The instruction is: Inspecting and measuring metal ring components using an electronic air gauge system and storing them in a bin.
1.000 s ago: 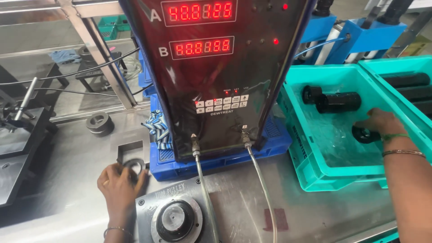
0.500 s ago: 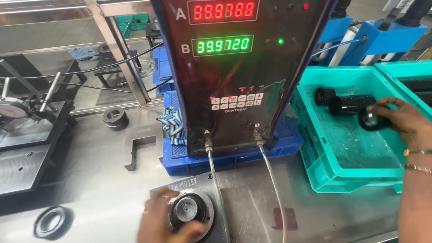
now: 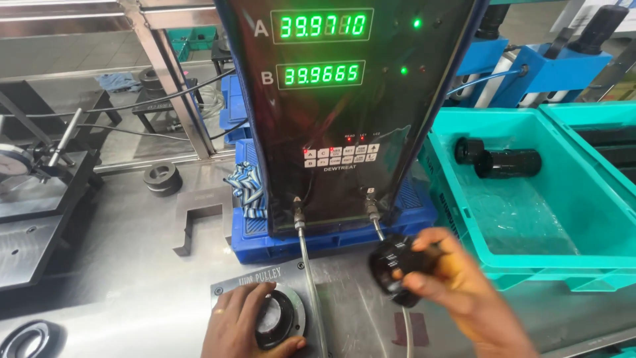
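My left hand (image 3: 244, 326) rests at the bottom centre, its fingers curled around a round dark ring part (image 3: 277, 317) seated in a grey metal gauge block (image 3: 232, 285). My right hand (image 3: 457, 292) holds a black grooved pulley (image 3: 395, 265) above the steel table, to the right of the gauge block. Behind both hands stands a tall black display unit (image 3: 344, 113) with two rows of green digits. Two cables run from its base toward me.
A teal crate (image 3: 530, 265) at the right holds two black cylindrical parts (image 3: 507, 161). A blue crate (image 3: 331, 232) sits under the display unit. Left lie a black ring (image 3: 162, 178), a notched steel plate (image 3: 199, 222), a dark fixture (image 3: 40, 192) and another ring (image 3: 30, 338).
My right hand lifted a black pulley out of the teal crate and brought it left, near the gauge block. My left hand placed a ring in the gauge. The digits turned from red to green.
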